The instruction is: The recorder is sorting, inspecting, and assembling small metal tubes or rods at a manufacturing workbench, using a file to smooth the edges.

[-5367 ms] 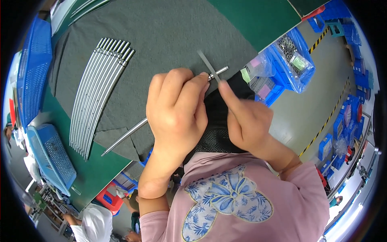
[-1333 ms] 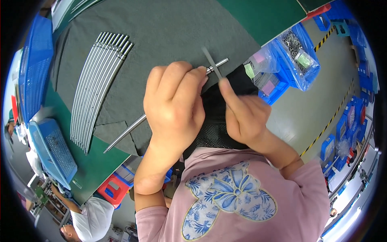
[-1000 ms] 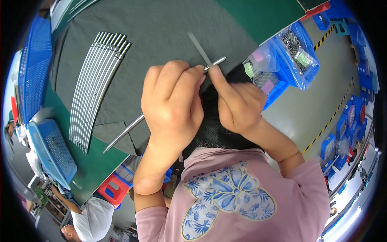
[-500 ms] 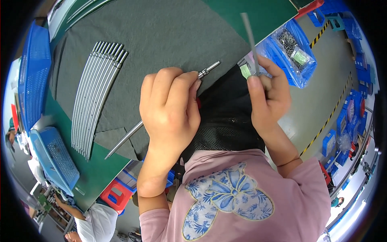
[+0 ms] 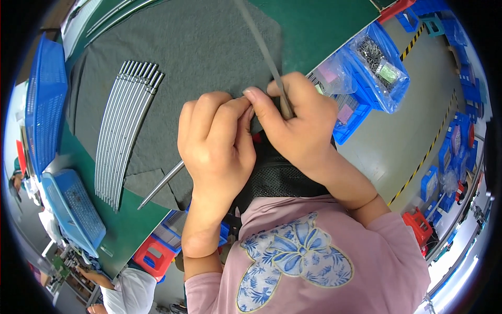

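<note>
My left hand (image 5: 217, 141) is closed around a slim silver metal rod (image 5: 161, 185), whose lower end slants out toward the lower left. Its upper end is hidden behind my fingers. Close against it, my right hand (image 5: 303, 128) grips a long thin grey bar (image 5: 261, 44) that rises up and to the left; blur hides what kind it is. The thumb of that hand meets my left fingertips over the rod's hidden end. Left of my hands, a row of several similar metal rods (image 5: 125, 136) lies side by side on a dark grey cloth (image 5: 209, 57).
The cloth covers part of a green table (image 5: 308, 26). Blue baskets (image 5: 46, 104) stand along its left edge. At the right are blue bins (image 5: 389, 99) with bagged small metal parts. A red stool (image 5: 154, 256) and a person in a white top (image 5: 133, 293) are at lower left.
My right hand has moved left to meet my left hand, bringing the grey bar along. The rod's upper end, visible earlier, is now covered by my fingers.
</note>
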Motion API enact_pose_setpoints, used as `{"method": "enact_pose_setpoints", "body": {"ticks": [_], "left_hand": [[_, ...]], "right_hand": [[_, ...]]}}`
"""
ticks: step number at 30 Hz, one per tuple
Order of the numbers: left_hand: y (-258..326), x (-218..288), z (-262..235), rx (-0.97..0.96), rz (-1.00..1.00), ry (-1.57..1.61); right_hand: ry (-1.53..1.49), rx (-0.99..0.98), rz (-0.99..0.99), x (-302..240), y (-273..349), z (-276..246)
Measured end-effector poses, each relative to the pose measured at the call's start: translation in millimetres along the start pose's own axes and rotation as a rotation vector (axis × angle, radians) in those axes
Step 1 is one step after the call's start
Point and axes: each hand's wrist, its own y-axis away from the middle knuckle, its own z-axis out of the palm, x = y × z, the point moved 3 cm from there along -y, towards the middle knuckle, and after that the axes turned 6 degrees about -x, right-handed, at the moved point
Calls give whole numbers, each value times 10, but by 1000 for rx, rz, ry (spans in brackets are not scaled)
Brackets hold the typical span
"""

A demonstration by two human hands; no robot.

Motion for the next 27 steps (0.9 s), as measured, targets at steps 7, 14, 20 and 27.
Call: {"method": "enact_pose_setpoints", "body": {"ticks": [7, 14, 20, 27], "left_hand": [[-9, -9, -14, -10, -4, 18], [-16, -23, -26, -43, -30, 6], [-1, -29, -21, -45, -47, 24], [-26, 80, -100, -106, -71, -51]], "right_hand": [[236, 135, 58, 136, -39, -162], [17, 62, 256, 177, 36, -419], [-186, 26, 226, 186, 148, -323], [-91, 139, 65, 179, 109, -425]]}}
